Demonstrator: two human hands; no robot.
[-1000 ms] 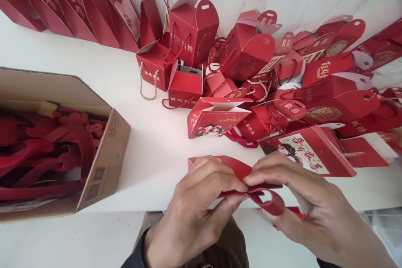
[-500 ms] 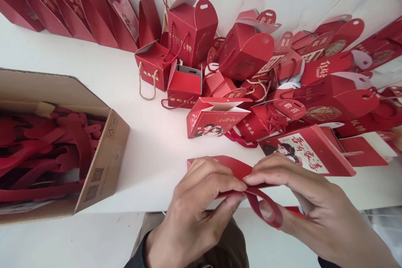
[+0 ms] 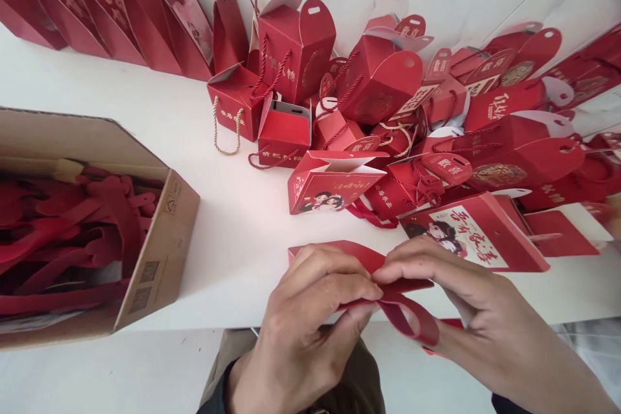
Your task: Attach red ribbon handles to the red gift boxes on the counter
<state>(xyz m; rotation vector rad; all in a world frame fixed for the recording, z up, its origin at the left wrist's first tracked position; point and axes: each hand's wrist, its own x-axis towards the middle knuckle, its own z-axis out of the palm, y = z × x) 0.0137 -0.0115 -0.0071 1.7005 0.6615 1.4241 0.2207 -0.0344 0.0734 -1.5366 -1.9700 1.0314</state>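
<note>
At the table's front edge, both hands are on a red paper gift box point(image 3: 359, 252), mostly hidden by my fingers. My left hand point(image 3: 310, 323) pinches its upper edge together with a dark red strap point(image 3: 423, 325), thumb below and fingers above. The strap bends into a loop to the right. My right hand point(image 3: 475, 310) is closed around the same part: its fingertips press on the box edge and meet the left fingertips, while its thumb lies against the strap loop. The exact joint between strap and box is covered by the fingertips.
A cardboard carton point(image 3: 165, 246) full of red straps point(image 3: 116, 220) stands at left. Behind my hands is an open red box with cartoon figures point(image 3: 334, 184). Several red gift boxes crowd the right, and a row of tall boxes point(image 3: 145, 19) lines the back left.
The strap loop has opened a little wider to the right, and the right thumb tip seen inside it before is now hidden. Both hands have barely shifted.
</note>
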